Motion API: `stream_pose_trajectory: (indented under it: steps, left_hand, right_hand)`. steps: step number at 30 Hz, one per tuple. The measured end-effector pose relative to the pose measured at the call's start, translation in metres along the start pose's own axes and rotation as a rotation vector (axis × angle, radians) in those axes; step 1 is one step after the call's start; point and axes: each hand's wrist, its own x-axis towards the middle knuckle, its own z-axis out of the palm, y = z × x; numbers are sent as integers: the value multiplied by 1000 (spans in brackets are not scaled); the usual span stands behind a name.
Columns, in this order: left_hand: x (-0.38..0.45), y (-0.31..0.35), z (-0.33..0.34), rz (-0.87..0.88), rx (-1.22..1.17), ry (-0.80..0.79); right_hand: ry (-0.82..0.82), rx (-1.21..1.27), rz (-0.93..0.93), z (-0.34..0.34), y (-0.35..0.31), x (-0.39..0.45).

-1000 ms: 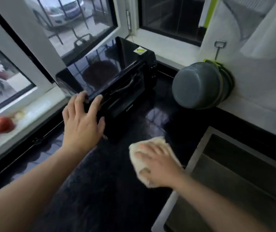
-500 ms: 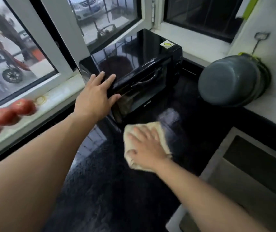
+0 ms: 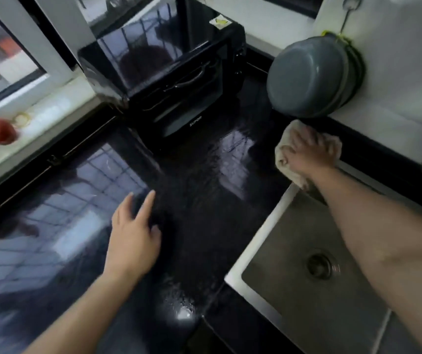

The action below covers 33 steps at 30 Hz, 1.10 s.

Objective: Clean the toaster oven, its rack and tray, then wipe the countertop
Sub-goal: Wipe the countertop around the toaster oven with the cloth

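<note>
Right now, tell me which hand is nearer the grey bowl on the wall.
Right. The right hand presses the cloth just below the grey bowl; the left hand hovers over the countertop, far off.

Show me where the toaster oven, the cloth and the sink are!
toaster oven [image 3: 169, 54]: head view, on its shiny black top.
cloth [image 3: 282, 155]: head view, on the left edge sticking out from under the right hand.
sink [image 3: 294, 284]: head view, on the bare metal bottom left of the drain.
</note>
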Motion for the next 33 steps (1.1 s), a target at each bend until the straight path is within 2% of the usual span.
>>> stream_pose_trajectory:
  steps: [2, 4, 6, 11, 13, 15, 18, 23, 25, 27, 33]
  left_hand:
    - [-41, -27, 11, -47, -3, -96]
    - [-71, -45, 16, -109, -45, -164]
    - [-90, -50, 20, -144, -65, -212]
    - [-114, -34, 17, -136, -95, -206]
    - [-124, -27, 19, -83, -131, -223]
    - [-146, -16, 25, 32, -108, -252]
    - [-183, -3, 26, 118, -148, -310]
    - [-225, 8, 32, 212, -162, -397]
    - [-236, 14, 38, 251, -151, -385]
    - [-245, 22, 42, 294, -128, -372]
    - [-262, 63, 64, 334, 10, -417]
  right_hand:
    - [31, -4, 30, 1, 1, 7]
    - [88, 36, -31, 15, -16, -25]
    - [117, 44, -115, 40, -45, -88]
    - [2, 7, -441, 126, -146, -316]
    - [17, 5, -478, 143, -164, -362]
    - [72, 10, -421, 148, -135, -379]
    - [84, -26, -316, 147, -52, -408]
    - [77, -66, 103, 163, 129, -489]
    - [63, -79, 208, 167, 186, -520]
    - [63, -92, 233, 168, 212, -534]
    - [16, 1, 196, 160, 221, -517]
